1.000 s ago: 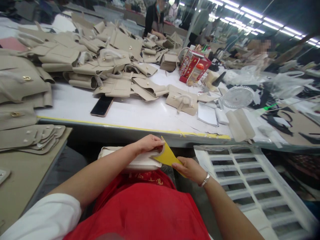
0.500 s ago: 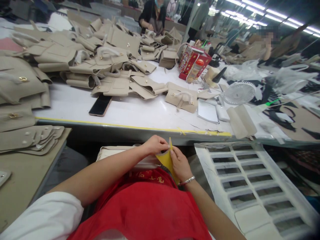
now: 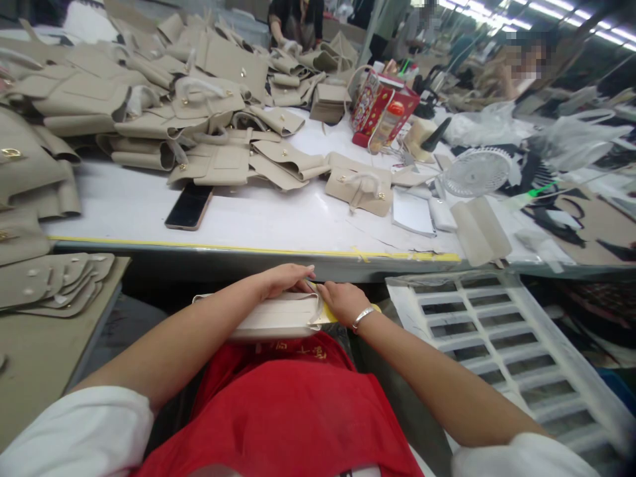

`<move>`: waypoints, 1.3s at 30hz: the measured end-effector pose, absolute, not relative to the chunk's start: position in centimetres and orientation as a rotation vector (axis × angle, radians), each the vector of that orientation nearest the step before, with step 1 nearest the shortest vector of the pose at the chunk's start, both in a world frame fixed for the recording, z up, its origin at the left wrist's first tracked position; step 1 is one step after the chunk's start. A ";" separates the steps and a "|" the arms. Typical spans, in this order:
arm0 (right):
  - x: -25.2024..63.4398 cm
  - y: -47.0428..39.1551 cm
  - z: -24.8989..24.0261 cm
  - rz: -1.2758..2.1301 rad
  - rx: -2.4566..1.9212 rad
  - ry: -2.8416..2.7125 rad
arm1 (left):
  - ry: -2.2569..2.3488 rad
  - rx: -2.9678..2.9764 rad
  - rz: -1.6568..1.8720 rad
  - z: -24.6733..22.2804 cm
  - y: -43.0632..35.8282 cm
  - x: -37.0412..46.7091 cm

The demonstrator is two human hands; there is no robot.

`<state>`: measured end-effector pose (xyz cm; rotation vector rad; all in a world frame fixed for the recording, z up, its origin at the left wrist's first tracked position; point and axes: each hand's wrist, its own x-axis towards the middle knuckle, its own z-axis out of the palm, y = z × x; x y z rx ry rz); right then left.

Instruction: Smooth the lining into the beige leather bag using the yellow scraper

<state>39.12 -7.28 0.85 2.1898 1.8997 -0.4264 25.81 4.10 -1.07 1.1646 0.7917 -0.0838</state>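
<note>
Pressing your left hand [image 3: 285,278] and right hand [image 3: 342,301], fingers closed on the yellow piece [image 3: 330,313], cream panel [image 3: 278,317] lying lengthwise along the bench [image 3: 278,228] near edge.

Bright, even light from ceiling strip lamps [image 3: 546,10] at upper right of the frame. White desk [image 3: 278,218] top slightly washed out. Dark shadow under its front edge. Wide-angle bending at the frame edges; corners and far background soft, faces blurred.

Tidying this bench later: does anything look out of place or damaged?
A dark phone lies loose among the beige bag pieces, and the yellow tape on the table's front edge is torn and peeling.
</note>
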 end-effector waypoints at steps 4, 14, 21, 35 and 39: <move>39.1 -6.8 1.5 -0.383 2.096 1.937 | 0.674 1.215 -0.128 -1.1 4.5 25.4; 39.3 -5.8 1.6 -0.309 1.925 2.133 | 0.631 1.379 -0.235 -0.9 4.8 23.9; 39.8 -5.1 1.7 -0.371 1.786 2.202 | 0.652 1.652 -0.315 -0.2 4.7 23.4; 37.6 -0.6 1.3 -0.386 1.359 2.504 | 0.634 1.955 -0.404 0.8 5.7 19.3; 35.6 1.1 1.3 -0.364 1.270 2.571 | 0.736 2.025 -0.387 1.2 6.0 16.7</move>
